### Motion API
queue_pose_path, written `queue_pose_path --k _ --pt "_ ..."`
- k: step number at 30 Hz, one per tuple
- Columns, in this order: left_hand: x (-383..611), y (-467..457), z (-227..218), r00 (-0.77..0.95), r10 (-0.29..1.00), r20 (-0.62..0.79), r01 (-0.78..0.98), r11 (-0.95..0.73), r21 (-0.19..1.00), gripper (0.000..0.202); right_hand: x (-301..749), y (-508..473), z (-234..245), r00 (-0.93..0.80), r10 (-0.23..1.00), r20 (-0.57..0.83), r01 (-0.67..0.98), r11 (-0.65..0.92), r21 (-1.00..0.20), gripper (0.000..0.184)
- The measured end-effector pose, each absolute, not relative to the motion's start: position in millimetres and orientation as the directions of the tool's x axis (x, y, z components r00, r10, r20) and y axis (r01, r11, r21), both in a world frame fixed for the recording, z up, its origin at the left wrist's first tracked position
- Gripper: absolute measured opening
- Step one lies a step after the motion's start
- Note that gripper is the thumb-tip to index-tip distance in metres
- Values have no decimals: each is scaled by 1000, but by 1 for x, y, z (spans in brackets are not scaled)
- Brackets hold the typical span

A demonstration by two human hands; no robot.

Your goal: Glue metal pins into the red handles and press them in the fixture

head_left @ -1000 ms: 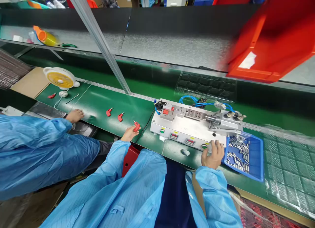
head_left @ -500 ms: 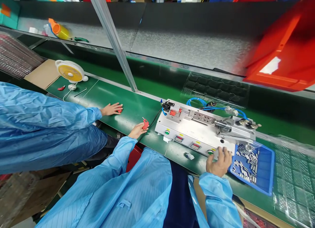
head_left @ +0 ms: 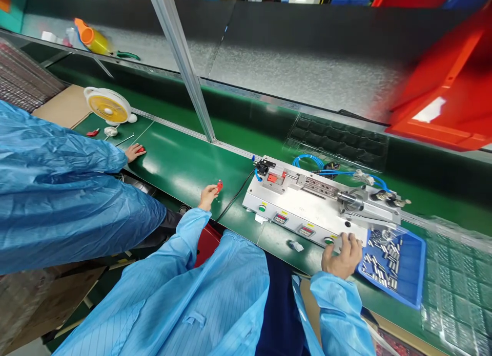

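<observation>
My left hand (head_left: pixel 208 196) is closed on a small red plastic part (head_left: pixel 219 186), held over the green bench left of the machine. My right hand (head_left: pixel 343 256) rests on the front right corner of the white bench machine (head_left: pixel 300 202). Its fingers lie apart on the top, and its thumb is beside the green button (head_left: pixel 328 241). Another red part (head_left: pixel 272 178) sits in the metal fixture at the machine's left end. Beyond it, a metal slide leads to a cylinder (head_left: pixel 353 198) on the right.
A blue tray (head_left: pixel 417 274) of metal pins stands right of the machine, beside clear plastic trays (head_left: pixel 457 284). A co-worker's hand (head_left: pixel 134 152) holds a red piece at left, near a yellow fan (head_left: pixel 109 109). An upright post (head_left: pixel 184 64) and red bin (head_left: pixel 446 105) stand beyond.
My left hand has moved a little left and away from me with the red part, which is now turned. The co-worker's hand has drawn left with its red piece. My right hand stays put.
</observation>
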State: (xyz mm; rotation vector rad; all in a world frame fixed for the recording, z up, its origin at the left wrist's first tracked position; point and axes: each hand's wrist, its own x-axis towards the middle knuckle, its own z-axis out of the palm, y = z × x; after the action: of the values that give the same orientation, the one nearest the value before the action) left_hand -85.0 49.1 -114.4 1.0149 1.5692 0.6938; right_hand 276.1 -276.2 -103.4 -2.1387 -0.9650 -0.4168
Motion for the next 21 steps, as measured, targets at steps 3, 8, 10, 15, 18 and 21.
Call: queue_pose_path --k 3,8,10,15,18,21 --pt "-96 58 -117 -133 928 -347 404 371 836 7 276 -275 -104 658 498 564 753 -431 -498 52" --pt "-103 47 -124 -89 977 -193 616 206 760 17 276 -274 -107 670 488 560 743 -453 -493 51" --pt "-103 40 -126 -51 986 -157 677 150 721 18 276 -275 -108 662 489 568 749 -456 -480 51" --pt "-103 19 -129 61 991 -117 769 28 639 18 277 -276 -110 653 499 570 757 -442 -481 54" --pt "-103 0 -131 146 983 -114 790 -46 612 16 276 -275 -109 673 497 548 739 -429 -519 55" --pt "-106 -3 -130 192 974 -116 804 -89 588 12 275 -275 -108 694 478 538 720 -453 -526 54"
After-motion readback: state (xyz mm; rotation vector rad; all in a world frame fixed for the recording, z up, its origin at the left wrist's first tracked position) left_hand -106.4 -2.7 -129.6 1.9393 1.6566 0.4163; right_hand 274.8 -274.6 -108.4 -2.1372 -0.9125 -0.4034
